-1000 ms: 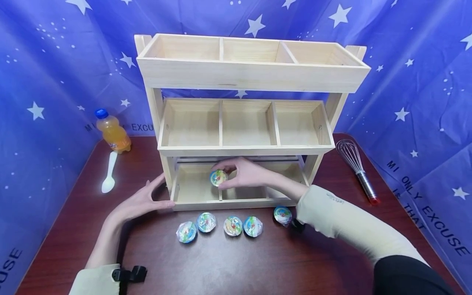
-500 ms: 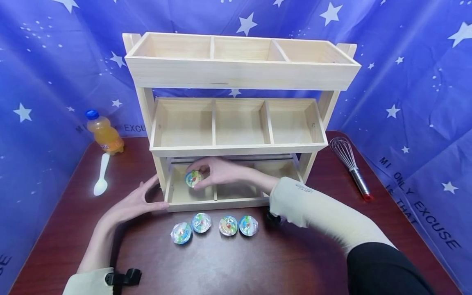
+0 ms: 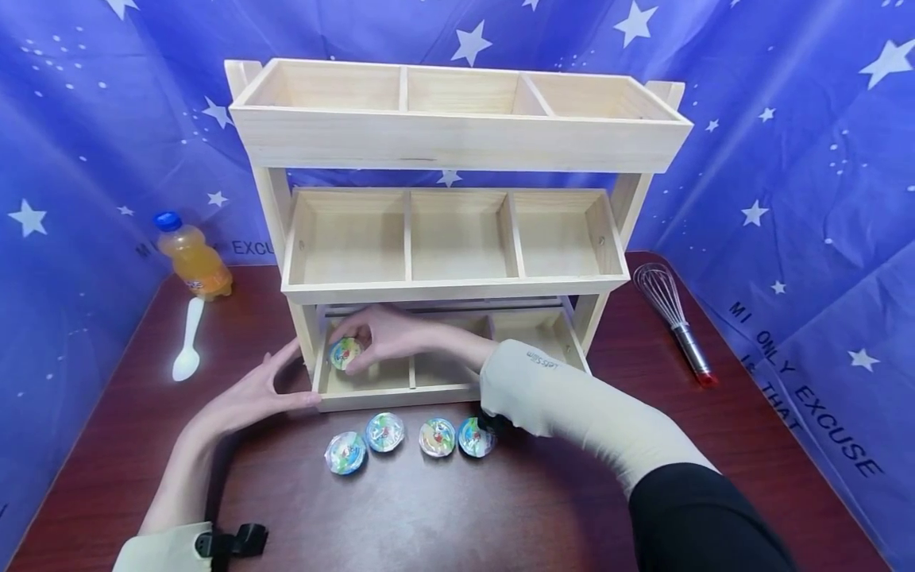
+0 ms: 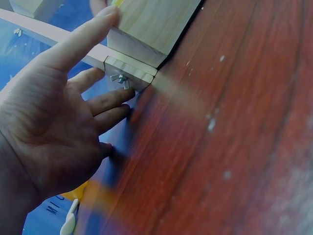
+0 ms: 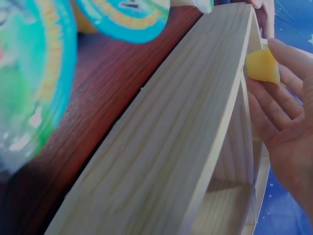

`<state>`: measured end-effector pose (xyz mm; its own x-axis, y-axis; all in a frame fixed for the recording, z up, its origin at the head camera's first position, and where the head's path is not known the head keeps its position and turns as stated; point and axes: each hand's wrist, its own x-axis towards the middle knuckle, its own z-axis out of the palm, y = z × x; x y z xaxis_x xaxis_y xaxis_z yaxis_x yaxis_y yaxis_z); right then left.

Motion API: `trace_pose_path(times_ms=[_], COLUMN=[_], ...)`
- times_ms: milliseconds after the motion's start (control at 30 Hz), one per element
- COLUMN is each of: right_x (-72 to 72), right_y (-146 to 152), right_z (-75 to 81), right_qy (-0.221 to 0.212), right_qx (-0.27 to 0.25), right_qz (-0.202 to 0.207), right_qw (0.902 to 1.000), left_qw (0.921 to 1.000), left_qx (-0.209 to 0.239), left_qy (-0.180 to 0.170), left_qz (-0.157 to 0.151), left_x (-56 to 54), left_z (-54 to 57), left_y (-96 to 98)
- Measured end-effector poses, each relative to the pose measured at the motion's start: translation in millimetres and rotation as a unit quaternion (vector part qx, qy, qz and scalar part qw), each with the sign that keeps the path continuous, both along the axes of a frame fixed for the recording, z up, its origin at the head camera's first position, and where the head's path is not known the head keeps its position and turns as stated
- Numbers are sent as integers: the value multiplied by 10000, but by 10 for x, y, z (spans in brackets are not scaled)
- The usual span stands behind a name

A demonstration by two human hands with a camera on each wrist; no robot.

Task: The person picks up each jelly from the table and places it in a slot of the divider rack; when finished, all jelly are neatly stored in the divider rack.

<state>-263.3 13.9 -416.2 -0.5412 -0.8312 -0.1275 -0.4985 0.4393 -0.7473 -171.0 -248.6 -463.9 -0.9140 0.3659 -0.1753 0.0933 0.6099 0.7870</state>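
My right hand (image 3: 382, 338) pinches a small jelly cup (image 3: 345, 353) with a colourful printed lid, inside the lower left compartment of the wooden rack (image 3: 457, 147). In the right wrist view, the cup's yellow body (image 5: 263, 66) shows between thumb and fingers. My left hand (image 3: 250, 397) touches the rack's lower left corner with fingers spread. The left wrist view has its thumb by the bin's front and the other fingers beside the leg (image 4: 129, 73) with its wing nut. Several more jelly cups (image 3: 384, 432) stand on the table in front of the rack.
An orange drink bottle (image 3: 193, 258) and a white spoon (image 3: 188, 342) are at the left on the dark red table (image 3: 400, 524). On the right lies a whisk (image 3: 675, 322). A blue starred curtain (image 3: 786, 159) surrounds the table.
My right hand has carried the jelly cup leftward, from near the lower bin's left divider into the left compartment. The left hand stays at the corner. The head view has shifted slightly.
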Motion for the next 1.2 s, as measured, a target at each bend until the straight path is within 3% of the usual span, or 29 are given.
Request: trace_pose_path(times_ms=[533,1200], right_x=[24,52], right_y=[-105,-152], right_z=[-103,-156], right_qy=[-243,-249], right_qx=[159,272], right_qz=[64,118], right_qw=[9996,9993], left_qw=[10000,10000], left_qx=[-28,-56], left_qy=[-10,-11], left_qz=[-28,-23], left_x=[-13,-17], left_z=[-7,-12], left_y=[-7,5])
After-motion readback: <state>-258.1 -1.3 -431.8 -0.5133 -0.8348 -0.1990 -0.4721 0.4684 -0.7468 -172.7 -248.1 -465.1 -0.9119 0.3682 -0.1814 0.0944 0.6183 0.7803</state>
